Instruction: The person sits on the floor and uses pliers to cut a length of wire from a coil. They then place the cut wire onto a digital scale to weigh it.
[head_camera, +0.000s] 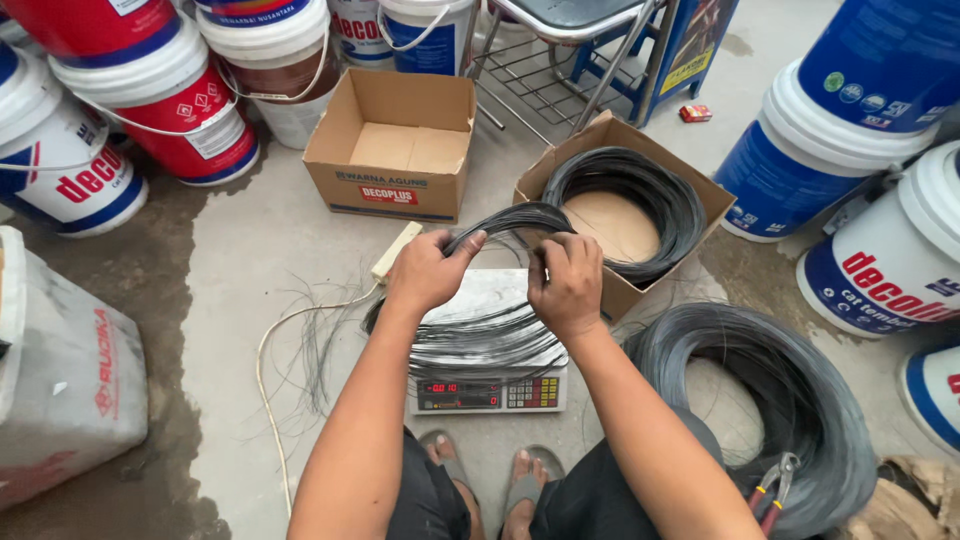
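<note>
My left hand (428, 270) and right hand (566, 282) grip a black wire bundle (505, 220) over the scale (487, 385); behind, an open brown carton (392, 145) bears what looks like a red label.

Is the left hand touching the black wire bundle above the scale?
Touching. The head view shows the left hand with fingers closed around the black wire bundle.
</note>
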